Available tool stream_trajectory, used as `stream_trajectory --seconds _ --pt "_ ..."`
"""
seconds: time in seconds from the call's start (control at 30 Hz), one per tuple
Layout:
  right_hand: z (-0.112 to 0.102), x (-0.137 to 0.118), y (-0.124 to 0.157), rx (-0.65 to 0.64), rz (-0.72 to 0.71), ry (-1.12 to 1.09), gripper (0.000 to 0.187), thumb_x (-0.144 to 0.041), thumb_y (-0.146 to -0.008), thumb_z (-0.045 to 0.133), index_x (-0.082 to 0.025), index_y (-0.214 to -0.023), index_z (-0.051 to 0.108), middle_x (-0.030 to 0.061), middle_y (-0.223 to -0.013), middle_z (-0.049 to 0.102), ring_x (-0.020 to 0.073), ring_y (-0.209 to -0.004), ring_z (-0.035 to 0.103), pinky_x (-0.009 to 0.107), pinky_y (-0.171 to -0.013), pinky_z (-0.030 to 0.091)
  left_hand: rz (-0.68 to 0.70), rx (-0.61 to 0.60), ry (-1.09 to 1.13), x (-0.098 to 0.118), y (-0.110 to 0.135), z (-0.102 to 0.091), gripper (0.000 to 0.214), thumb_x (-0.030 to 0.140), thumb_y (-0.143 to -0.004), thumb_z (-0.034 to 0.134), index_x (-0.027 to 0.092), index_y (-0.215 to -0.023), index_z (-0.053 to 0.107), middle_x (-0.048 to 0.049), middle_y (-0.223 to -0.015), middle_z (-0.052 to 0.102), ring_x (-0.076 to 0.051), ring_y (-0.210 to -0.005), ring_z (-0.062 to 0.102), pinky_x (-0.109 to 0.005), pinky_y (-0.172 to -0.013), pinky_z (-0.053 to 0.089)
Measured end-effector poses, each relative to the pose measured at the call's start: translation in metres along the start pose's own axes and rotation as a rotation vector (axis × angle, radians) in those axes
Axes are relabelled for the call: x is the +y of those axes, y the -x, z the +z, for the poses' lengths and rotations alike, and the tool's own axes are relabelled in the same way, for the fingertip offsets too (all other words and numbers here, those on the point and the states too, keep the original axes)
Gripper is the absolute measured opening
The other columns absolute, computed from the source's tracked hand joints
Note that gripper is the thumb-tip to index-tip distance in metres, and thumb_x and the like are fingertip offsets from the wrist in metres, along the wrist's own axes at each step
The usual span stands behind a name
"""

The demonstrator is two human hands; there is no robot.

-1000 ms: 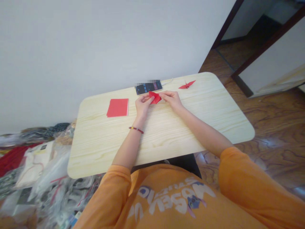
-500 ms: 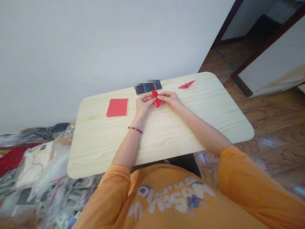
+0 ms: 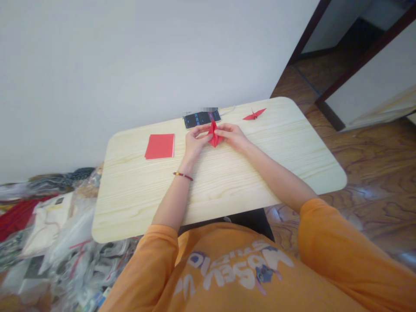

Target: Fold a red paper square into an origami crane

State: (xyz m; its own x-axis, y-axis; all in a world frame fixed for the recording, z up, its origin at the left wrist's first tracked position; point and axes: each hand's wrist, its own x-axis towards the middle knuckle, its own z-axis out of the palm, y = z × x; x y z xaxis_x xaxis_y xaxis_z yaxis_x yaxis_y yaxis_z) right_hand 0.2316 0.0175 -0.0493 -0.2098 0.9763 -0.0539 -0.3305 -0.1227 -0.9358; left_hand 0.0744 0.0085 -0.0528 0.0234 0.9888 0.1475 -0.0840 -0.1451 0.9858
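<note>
Phone (image 3: 202, 118) and paper crane (image 3: 254, 115) lie along the table's (image 3: 227, 182) far edge, red sheets (image 3: 160, 146) toward its left; left hand (image 3: 194, 143) and right hand (image 3: 234, 135) pinch folded red paper (image 3: 213, 135) between fingertips.

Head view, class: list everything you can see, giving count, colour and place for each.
folded paper: one, red, pinched between both hands
paper stack: one, red, on the table left of the hands
paper crane: one, red, far right of the table
phone: one, dark, at the table's far edge
table: one, light wood, against the wall
bags: several, clear and pale, floor at left
bracelet: one, dark red, left wrist
left hand: one, holds the folded paper
right hand: one, holds the folded paper
</note>
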Motion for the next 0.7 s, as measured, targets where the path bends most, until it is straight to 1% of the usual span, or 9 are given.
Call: stream_trajectory --seconds 0.17,0.33,0.53,0.63,0.7 --pt "0.000 0.000 0.001 0.006 0.006 0.005 0.043 -0.040 -0.046 0.090 -0.017 -0.074 0.067 0.0008 -0.074 0.071 0.0155 -0.071 0.066 0.034 -0.075 0.054 -0.021 0.003 0.019 -0.003 -0.001 -0.001 0.038 0.030 -0.059 0.082 0.018 -0.092 0.069 -0.0092 -0.104 0.072 -0.023 -0.104 0.066 -0.036 -0.089 0.054" --pt "0.000 0.001 0.000 0.021 -0.004 -0.014 0.043 -0.040 -0.044 0.090 -0.018 -0.072 0.066 -0.0004 -0.071 0.070 0.0134 -0.067 0.064 0.031 -0.072 0.053 -0.083 -0.048 0.083 -0.004 0.000 0.000 0.044 0.032 -0.057 0.084 0.017 -0.096 0.068 -0.0093 -0.105 0.072 -0.022 -0.102 0.067 -0.037 -0.089 0.054" --pt "0.000 0.004 -0.002 0.034 -0.031 -0.027 0.044 -0.043 -0.045 0.090 -0.018 -0.071 0.065 -0.0020 -0.068 0.069 0.0115 -0.064 0.062 0.026 -0.067 0.052 -0.235 -0.071 0.243 0.003 0.005 0.002 0.052 0.028 -0.052 0.089 0.017 -0.098 0.069 -0.0079 -0.107 0.072 -0.022 -0.098 0.068 -0.036 -0.089 0.054" --pt "0.000 0.004 -0.001 0.035 -0.028 -0.012 0.045 -0.043 -0.045 0.090 -0.018 -0.072 0.064 -0.0020 -0.069 0.069 0.0114 -0.063 0.062 0.026 -0.066 0.052 -0.264 -0.062 0.286 0.008 0.007 0.004 0.051 0.024 -0.052 0.089 0.016 -0.099 0.068 -0.0081 -0.108 0.072 -0.022 -0.100 0.068 -0.036 -0.091 0.054" --pt "-0.001 0.004 -0.001 0.036 -0.033 0.012 0.046 -0.044 -0.045 0.089 -0.018 -0.074 0.063 -0.0019 -0.068 0.069 0.0115 -0.062 0.062 0.027 -0.066 0.052 -0.282 -0.058 0.303 0.011 0.007 0.005 0.048 0.023 -0.056 0.087 0.016 -0.099 0.068 -0.0083 -0.107 0.072 -0.021 -0.099 0.068 -0.036 -0.092 0.054"
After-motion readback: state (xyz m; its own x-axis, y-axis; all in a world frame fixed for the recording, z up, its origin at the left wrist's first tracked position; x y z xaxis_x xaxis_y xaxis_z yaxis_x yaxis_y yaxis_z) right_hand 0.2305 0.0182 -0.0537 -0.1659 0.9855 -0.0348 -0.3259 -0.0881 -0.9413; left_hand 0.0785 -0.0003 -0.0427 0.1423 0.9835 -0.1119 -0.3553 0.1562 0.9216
